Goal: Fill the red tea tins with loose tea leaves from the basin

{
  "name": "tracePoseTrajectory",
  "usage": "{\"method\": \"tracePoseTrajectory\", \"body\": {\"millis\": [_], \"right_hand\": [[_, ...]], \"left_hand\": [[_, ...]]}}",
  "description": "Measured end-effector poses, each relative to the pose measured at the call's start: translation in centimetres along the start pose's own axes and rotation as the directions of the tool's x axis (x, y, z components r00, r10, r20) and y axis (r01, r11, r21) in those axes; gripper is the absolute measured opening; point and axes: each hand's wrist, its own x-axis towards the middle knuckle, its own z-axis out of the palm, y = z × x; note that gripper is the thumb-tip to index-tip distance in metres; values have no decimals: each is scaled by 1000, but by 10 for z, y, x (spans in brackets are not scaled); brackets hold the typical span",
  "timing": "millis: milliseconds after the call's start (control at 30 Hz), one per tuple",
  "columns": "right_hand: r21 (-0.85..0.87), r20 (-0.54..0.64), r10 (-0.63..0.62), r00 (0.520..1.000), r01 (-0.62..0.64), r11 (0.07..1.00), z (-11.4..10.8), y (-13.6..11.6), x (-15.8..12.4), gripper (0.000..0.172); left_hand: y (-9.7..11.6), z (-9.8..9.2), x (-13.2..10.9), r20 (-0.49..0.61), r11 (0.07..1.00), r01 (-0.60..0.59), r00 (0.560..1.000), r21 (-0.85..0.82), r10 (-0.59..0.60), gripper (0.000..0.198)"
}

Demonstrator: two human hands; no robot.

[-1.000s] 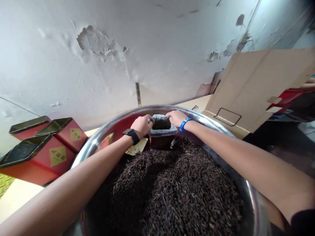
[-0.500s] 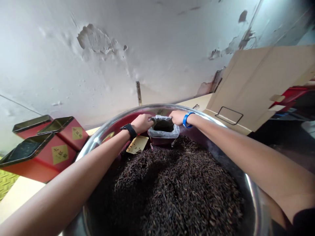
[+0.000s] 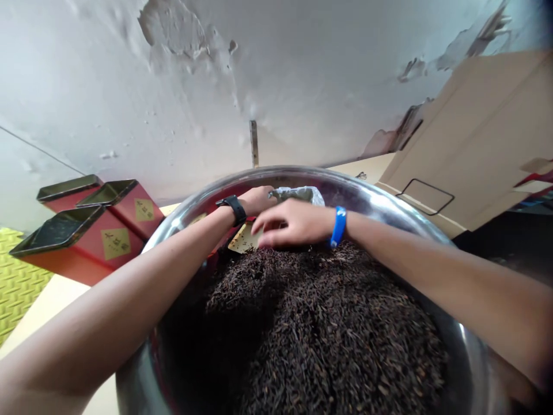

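A big steel bowl (image 3: 380, 199) is heaped with dark loose tea leaves (image 3: 319, 334). At its far side stands a red tin lined with a clear plastic bag (image 3: 302, 194), mostly hidden behind my hands. My left hand (image 3: 258, 200), black watch on the wrist, grips the bag's left edge. My right hand (image 3: 290, 223), blue band on the wrist, reaches across in front of the tin, fingers stretched out leftward just above the tea, holding nothing. A gold label card (image 3: 242, 240) lies under its fingertips.
Three open red tins (image 3: 93, 242) with gold labels stand on the table at the left. A flattened cardboard box (image 3: 470, 138) leans on the peeling white wall at the right. A yellow-green mat (image 3: 17, 288) covers the floor at the far left.
My right hand has let go of the bag's right edge and swung left in front of the tin, fingers out over the tea. The left hand stays on the bag. The view has shifted down.
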Motion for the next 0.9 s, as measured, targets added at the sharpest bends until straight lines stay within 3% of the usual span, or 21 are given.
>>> {"method": "tracePoseTrajectory", "body": {"millis": [67,133,233,367,567,767,900], "right_hand": [[21,300,-21,954,16,1000,28,4,5,65],[-38,433,115,894,-110,993,53,16,7,96],[-71,521,308,796,-319,945,74,32,6,113],[-2,570,253,782,-307,952,74,33,4,116],[29,596,153,788,-212,977,65,20,5,100],[194,611,-17,791,-128,973,69,22,11,63],[269,604,-106,789,-76,960,58,9,11,56]], "left_hand": [[0,0,0,62,1000,-19,998,10,18,20],[-1,1,1,108,1000,-21,994,17,19,25],[-3,2,2,135,999,-12,991,34,8,29],[-3,3,2,141,998,-20,990,52,13,30],[-1,1,1,148,999,-28,989,31,23,33],[2,-1,-2,177,1000,-16,984,-2,16,32],[4,-2,-5,181,999,-31,983,16,28,32]]}}
